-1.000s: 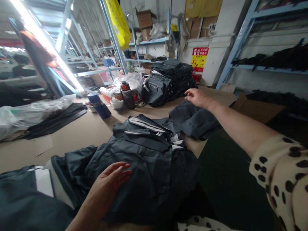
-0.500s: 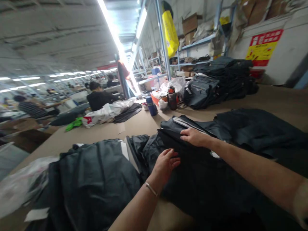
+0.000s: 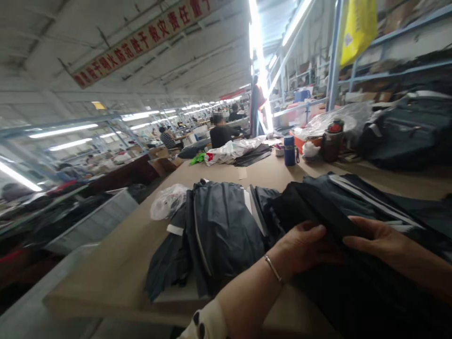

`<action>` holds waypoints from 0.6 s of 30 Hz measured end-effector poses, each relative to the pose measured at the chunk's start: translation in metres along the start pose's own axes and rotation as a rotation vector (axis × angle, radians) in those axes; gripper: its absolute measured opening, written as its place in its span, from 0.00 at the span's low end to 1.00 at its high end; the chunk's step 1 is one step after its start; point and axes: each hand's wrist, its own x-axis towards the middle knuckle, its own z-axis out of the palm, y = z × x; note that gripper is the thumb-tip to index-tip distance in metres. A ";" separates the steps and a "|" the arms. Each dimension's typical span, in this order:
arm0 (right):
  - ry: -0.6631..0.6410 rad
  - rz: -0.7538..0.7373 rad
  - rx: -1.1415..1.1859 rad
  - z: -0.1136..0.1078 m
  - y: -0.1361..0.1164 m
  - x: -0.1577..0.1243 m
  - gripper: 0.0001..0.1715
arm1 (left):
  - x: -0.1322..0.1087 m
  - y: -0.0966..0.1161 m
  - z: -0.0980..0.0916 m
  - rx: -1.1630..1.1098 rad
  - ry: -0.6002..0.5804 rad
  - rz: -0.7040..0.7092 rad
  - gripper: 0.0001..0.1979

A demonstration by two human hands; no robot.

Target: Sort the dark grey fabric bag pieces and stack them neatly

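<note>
Cloth (image 3: pixel 318 202), black, is held in left hand (image 3: pixel 304 247) and right hand (image 3: pixel 383 240)

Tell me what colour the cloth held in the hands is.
The cloth looks black, or nearly so; the head view shows it best.

Blk cloth (image 3: pixel 310 200): plain, matte, a shade darker than the grey stuff round it. Soft, loose, not flat: bent over into a fold, w/ a smooth rounded ridge along the top. Upper end points up-L, rest slants down-R. Sits R of centre, close in, partly raised. Pinched btwn thumb & fingers of R hand (image 3: pixel 383 242); L hand (image 3: pixel 300 247) is right up against it, grip unclear. Dk grey pile (image 3: pixel 348 195) w/ white strips is just behind & to R. Lower part of cloth drops into deep shadow, so bottom edge & full outline can't be made out.
</note>
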 end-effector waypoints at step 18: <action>-0.066 0.038 0.385 -0.011 -0.002 -0.026 0.15 | -0.063 0.019 0.052 0.306 0.255 -0.173 0.10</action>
